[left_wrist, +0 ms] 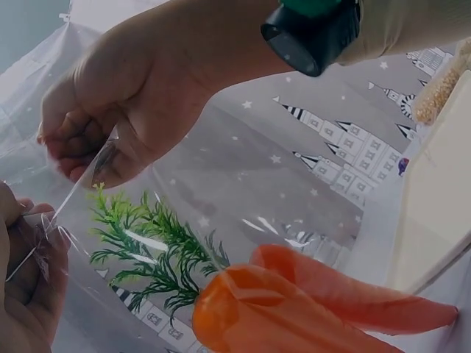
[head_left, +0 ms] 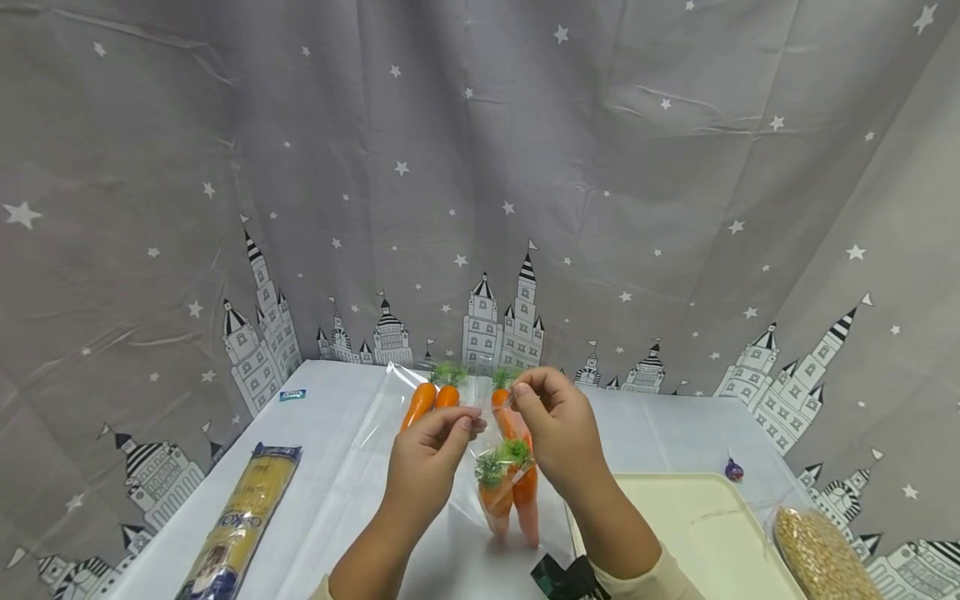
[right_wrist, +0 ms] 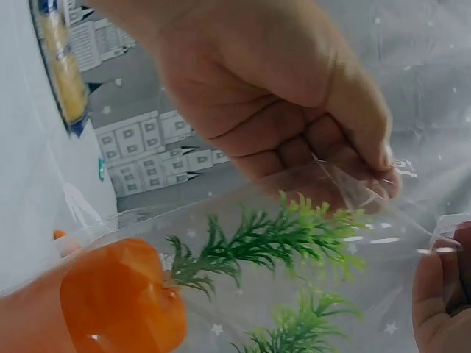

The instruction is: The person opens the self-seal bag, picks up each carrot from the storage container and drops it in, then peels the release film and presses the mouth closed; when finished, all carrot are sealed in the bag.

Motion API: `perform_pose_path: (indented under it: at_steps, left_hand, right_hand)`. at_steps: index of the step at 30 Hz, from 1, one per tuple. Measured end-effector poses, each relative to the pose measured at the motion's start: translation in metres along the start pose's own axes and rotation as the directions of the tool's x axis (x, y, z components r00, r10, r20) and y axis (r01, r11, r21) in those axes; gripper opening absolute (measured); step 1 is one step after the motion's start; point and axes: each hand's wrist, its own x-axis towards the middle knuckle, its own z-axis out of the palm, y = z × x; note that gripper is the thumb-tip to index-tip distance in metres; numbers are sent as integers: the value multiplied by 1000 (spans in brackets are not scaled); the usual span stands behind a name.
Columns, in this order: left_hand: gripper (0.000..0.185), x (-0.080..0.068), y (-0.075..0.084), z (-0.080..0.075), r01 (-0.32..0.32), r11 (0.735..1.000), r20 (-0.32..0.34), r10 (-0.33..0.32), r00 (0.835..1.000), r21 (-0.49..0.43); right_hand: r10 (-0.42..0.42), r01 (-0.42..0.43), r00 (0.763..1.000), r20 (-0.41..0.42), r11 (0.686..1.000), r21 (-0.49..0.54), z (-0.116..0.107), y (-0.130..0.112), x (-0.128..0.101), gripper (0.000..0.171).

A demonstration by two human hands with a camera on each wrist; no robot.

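A clear plastic bag (right_wrist: 243, 206) hangs between the hands, its opening upward. Inside it are two orange carrots (head_left: 527, 492) with feathery green tops (left_wrist: 158, 246). My left hand (head_left: 429, 457) pinches one side of the bag's edge between thumb and fingers. On the other side, my right hand (head_left: 561, 425) pinches the edge too. Behind the hands, more carrots (head_left: 420, 403) with green tops lie on the table, with clear plastic (head_left: 381, 408) around or under them; which of these cannot be told. The hands partly cover these carrots.
A pack of spaghetti (head_left: 243, 521) lies at the left, and a small teal packet (head_left: 292, 394) farther back. To the right are a cream tray (head_left: 675, 517), a purple-wrapped lollipop (head_left: 733, 469) and a bag of grains or kernels (head_left: 817, 550). A grey patterned curtain (head_left: 480, 167) hangs behind.
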Motion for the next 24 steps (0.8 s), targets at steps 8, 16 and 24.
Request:
perform_pose_path:
  at_steps: [8, 16, 24]
  left_hand:
    - [11, 0, -1, -3, 53, 999, -20, -53, 998, -3]
    - [12, 1, -6, -6, 65, 998, -39, -65, 997, 0]
    - [13, 2, -9, -12, 68, 997, -44, -69, 997, -35]
  right_hand:
    - [-3, 9, 999, -34, 984, 179, -11, 2, 4, 11]
    - [19, 17, 993, -119, 956, 294, -23, 1, 3, 13]
    - [51, 43, 972, -228, 920, 391, -33, 0, 2, 13]
